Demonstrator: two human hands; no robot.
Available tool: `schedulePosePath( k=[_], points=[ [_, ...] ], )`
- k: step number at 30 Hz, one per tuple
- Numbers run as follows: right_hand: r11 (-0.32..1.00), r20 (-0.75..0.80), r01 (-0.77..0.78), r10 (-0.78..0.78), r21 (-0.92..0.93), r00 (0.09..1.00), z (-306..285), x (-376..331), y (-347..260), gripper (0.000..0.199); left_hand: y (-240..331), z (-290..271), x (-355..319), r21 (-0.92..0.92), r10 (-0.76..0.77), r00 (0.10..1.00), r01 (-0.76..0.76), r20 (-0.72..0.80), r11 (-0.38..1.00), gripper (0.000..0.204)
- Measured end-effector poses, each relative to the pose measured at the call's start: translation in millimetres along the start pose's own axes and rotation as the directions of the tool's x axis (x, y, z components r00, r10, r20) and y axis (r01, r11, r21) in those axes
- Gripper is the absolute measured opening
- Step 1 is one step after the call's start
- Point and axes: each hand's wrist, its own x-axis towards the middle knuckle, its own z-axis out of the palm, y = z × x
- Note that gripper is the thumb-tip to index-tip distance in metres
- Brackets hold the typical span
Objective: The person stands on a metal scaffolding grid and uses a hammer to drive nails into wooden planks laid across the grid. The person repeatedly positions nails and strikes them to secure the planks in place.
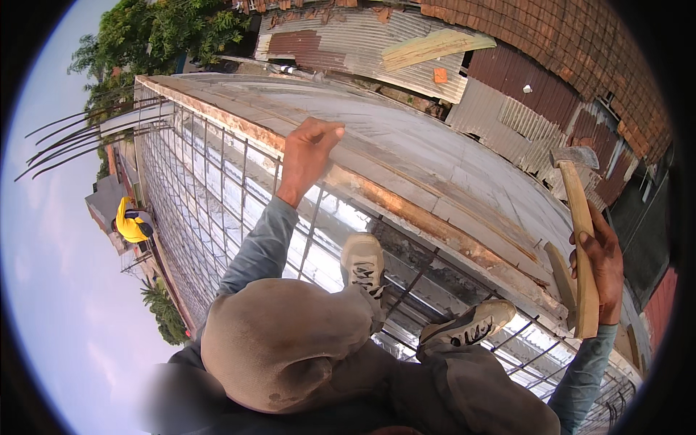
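On rusty rebar mesh [217, 181], right hand [600, 264] grips wooden-handled hammer [580, 239].

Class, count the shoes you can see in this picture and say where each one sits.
2. One shoe rests on the rebar grid at centre; the other shoe sits right of it, near the wooden edge board. None seems hidden.

your hammer [580, 239] has a pale wooden handle and grey head. your sleeves [261, 243] are grey-blue. your shoes [362, 262] are beige with black marks.
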Motion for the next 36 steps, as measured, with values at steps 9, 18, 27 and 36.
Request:
schedulePosePath(
  k=[9,18,27,36],
  points=[
    [0.985,0.048,-0.094,0.088,0.144,0.995,-0.5,8.9,-15.5,0.071,-8.5,58.6,1.4,0.389,0.018,0.997,0.015,-0.08,0.921,0.028],
    [0.948,-0.018,0.096,-0.095,0.304,0.995,-47.4,-7.3,-4.7,0.061,-25.5,51.0,4.2,0.269,0.035,0.999,-0.041,0.026,0.962,0.031],
    [0.788,-0.145,0.284,-0.244,0.547,0.959,-85.0,-29.3,-3.1,0.048,-49.9,32.1,38.8,0.152,-0.045,0.895,-0.025,0.443,0.988,0.032],
    [0.667,-0.109,0.282,-0.289,0.69,0.951,-104.6,-37.8,5.6,0.041,70.4,48.2,58.4,0.119,-0.147,0.699,0.089,0.699,0.989,0.028]
  ],
)
